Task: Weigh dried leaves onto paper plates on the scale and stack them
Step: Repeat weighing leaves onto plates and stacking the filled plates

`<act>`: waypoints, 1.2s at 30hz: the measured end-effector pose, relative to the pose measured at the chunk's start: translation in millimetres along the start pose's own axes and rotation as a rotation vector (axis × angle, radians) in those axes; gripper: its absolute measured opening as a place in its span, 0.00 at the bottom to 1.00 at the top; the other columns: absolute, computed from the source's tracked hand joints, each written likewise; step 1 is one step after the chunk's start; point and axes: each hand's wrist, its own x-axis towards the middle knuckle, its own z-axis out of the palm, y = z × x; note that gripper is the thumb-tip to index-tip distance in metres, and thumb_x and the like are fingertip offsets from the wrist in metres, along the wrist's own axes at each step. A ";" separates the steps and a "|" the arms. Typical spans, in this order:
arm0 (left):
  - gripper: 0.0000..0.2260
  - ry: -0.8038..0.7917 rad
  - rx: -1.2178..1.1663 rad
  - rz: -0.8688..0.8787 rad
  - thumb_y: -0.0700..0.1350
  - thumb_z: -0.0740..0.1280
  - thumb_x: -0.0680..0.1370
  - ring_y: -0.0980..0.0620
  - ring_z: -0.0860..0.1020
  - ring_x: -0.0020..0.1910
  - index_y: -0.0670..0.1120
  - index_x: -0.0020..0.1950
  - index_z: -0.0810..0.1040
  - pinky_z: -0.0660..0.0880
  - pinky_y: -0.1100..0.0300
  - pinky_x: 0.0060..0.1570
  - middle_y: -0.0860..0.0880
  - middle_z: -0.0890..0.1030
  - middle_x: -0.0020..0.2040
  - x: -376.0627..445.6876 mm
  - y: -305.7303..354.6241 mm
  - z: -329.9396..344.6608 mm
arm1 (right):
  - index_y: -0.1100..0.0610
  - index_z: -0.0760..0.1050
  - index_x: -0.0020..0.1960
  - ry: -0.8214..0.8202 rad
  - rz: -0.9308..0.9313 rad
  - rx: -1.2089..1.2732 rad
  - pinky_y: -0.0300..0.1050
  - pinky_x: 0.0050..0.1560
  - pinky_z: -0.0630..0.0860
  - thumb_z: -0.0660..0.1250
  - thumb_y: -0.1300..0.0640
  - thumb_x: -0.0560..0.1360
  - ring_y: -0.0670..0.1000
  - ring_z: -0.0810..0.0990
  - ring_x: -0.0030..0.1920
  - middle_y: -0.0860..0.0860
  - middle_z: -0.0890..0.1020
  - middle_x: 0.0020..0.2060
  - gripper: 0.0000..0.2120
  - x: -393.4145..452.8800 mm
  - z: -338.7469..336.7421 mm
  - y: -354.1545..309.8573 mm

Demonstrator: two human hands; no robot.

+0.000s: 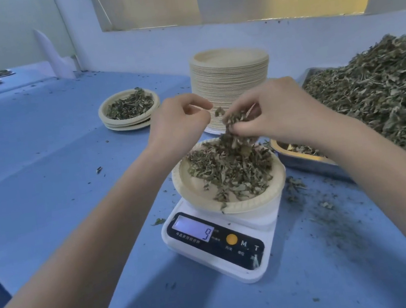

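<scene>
Pinching dried leaves (234, 123) over scale plate (255, 198)

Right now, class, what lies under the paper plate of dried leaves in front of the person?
The paper plate sits on a white digital kitchen scale. Its display and buttons show in front. The weighing platform under the plate is covered, so I cannot see it.

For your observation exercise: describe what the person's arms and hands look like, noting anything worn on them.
Both forearms are bare right to the frame's edge, with no sleeves showing. The left hand and right hand wear no gloves, and no rings, watch or bracelet are visible.
</scene>
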 end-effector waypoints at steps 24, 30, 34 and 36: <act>0.08 -0.120 -0.026 0.042 0.41 0.61 0.76 0.45 0.76 0.41 0.50 0.42 0.78 0.77 0.46 0.45 0.47 0.79 0.40 -4.4 15.2 11.2 | 0.45 0.81 0.47 0.044 -0.008 0.190 0.22 0.28 0.66 0.74 0.56 0.70 0.33 0.79 0.32 0.42 0.81 0.34 0.09 -4.6 -13.2 0.6; 0.13 -0.135 -0.015 0.062 0.38 0.59 0.76 0.44 0.78 0.44 0.52 0.36 0.74 0.76 0.48 0.44 0.48 0.78 0.39 0.2 31.1 30.0 | 0.46 0.82 0.49 0.077 0.020 0.176 0.24 0.28 0.65 0.74 0.55 0.70 0.36 0.76 0.27 0.41 0.78 0.28 0.09 -12.2 -24.3 15.6; 0.12 -0.150 -0.052 0.058 0.40 0.61 0.77 0.52 0.76 0.42 0.56 0.42 0.77 0.75 0.52 0.46 0.52 0.81 0.45 5.1 38.4 43.7 | 0.45 0.81 0.50 0.169 0.080 0.098 0.22 0.31 0.66 0.74 0.54 0.70 0.39 0.78 0.35 0.40 0.77 0.31 0.10 -15.9 -41.6 36.4; 0.11 -0.156 -0.051 0.057 0.40 0.60 0.77 0.52 0.75 0.43 0.54 0.47 0.79 0.75 0.52 0.49 0.51 0.81 0.48 7.3 41.5 50.4 | 0.47 0.81 0.52 0.197 0.126 -0.062 0.25 0.34 0.65 0.72 0.54 0.72 0.44 0.78 0.37 0.44 0.78 0.33 0.10 -17.2 -50.6 50.0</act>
